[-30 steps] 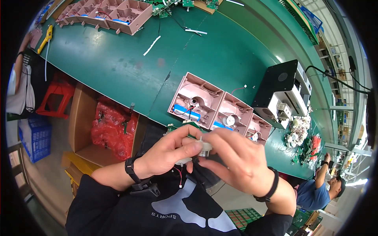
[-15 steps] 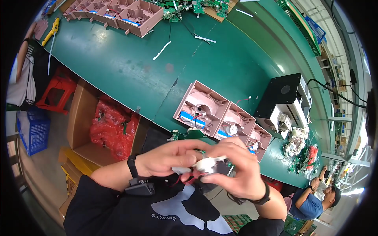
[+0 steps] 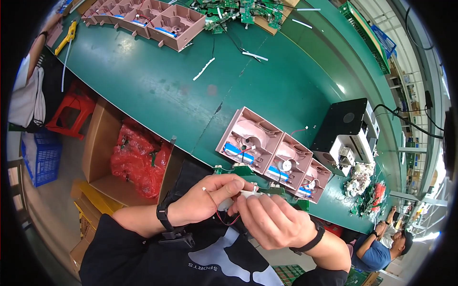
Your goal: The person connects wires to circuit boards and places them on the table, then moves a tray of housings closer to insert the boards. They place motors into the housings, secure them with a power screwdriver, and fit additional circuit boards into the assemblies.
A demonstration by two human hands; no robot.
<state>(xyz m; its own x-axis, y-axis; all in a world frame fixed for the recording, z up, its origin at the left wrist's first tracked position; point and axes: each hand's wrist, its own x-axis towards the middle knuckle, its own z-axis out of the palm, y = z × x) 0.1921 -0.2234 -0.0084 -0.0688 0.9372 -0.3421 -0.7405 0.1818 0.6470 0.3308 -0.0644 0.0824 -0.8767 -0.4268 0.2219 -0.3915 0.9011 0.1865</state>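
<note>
White wired part [image 3: 248, 193] is pinched by the left hand [image 3: 198, 200] and the right hand [image 3: 274, 221], each grip nearly closed on it, near the green counter [image 3: 157, 86].

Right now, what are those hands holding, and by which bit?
A small white part, held by the left hand and right hand; exactly which bit is hidden.
</note>
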